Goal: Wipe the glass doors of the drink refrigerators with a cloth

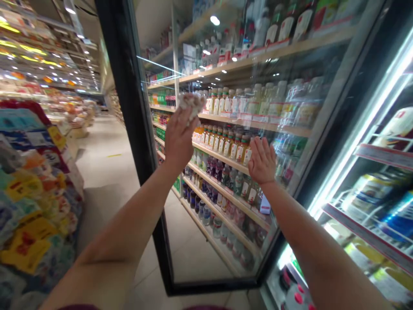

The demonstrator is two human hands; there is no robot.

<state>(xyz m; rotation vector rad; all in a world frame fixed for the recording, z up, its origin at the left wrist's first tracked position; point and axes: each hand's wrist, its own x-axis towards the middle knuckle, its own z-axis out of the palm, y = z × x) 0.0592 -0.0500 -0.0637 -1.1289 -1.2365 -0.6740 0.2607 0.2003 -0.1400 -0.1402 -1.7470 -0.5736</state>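
Soft cloth (191,106) up on the glass door (209,287), at 11 o'clock
Your left hand (180,140) holds it; your right hand (262,164), open at 3 o'clock, maybe steadies the door.

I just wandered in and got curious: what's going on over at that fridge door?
A person stands at a drinks cooler whose glass door is swung open. Their left hand holds a crumpled cloth up against the glass. Their right hand is open, its palm towards the pane, seemingly resting on it. Rows of bottles show through the glass.
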